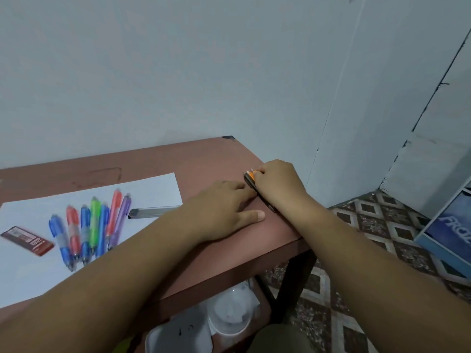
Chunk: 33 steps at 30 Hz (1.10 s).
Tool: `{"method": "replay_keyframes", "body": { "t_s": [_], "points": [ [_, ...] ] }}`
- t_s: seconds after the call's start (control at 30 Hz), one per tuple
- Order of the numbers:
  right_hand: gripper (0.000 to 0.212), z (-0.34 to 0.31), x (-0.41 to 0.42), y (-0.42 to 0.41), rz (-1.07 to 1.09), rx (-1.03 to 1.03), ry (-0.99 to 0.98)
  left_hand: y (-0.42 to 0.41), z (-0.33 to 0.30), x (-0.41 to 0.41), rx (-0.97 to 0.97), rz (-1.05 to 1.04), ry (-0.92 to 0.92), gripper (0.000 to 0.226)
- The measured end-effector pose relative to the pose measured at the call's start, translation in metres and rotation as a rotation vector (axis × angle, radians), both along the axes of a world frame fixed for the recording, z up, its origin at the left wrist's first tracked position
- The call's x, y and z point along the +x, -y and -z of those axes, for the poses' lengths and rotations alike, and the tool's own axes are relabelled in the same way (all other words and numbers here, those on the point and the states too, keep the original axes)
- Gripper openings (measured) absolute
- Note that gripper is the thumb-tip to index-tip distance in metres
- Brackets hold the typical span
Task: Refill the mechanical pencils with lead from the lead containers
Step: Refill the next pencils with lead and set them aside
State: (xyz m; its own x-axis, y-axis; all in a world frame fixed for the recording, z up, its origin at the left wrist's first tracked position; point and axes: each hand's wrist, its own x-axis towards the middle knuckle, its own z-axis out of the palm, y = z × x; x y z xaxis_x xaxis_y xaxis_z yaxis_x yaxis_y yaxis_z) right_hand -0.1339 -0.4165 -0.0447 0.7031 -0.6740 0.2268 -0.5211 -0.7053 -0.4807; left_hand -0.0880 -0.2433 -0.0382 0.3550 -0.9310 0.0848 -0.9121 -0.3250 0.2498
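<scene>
White paper sheet (158, 189) on brown table (209, 156); patterned floor tiles (382, 225).

A home room is showing here, likely a study corner: a small reddish-brown desk (209, 159) is sitting against plain painted walls (178, 72), patterned diamond floor tiles (382, 225) are spreading beside it, a printed box (451, 230) is leaning at the right, and plastic containers (229, 314) are resting on a shelf beneath.
</scene>
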Motion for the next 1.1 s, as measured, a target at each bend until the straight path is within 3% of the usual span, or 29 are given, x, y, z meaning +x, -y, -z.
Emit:
{"method": "replay_keyframes", "body": {
  "t_s": [0.27, 0.43, 0.73, 0.87, 1.1],
  "points": [
    [0.037, -0.007, -0.006, 0.002, -0.059, 0.008, 0.016, -0.008, -0.011, 0.001, 0.007, -0.047, -0.021, 0.062],
    [0.029, -0.017, -0.009, -0.008, -0.107, -0.191, 0.011, -0.039, -0.02, 0.015, -0.019, -0.082, -0.007, 0.065],
    [0.026, -0.032, 0.022, -0.081, -0.641, -0.213, 0.088, -0.158, -0.028, 0.066, -0.067, -0.363, 0.047, 0.058],
    [0.025, -0.026, 0.055, -0.11, -0.83, -0.226, 0.046, -0.197, -0.031, 0.074, -0.072, -0.458, 0.123, 0.039],
    [0.029, -0.028, 0.093, -0.143, -1.015, -0.288, -0.05, -0.232, -0.014, 0.092, -0.17, -0.51, 0.062, 0.042]
  ]
}}
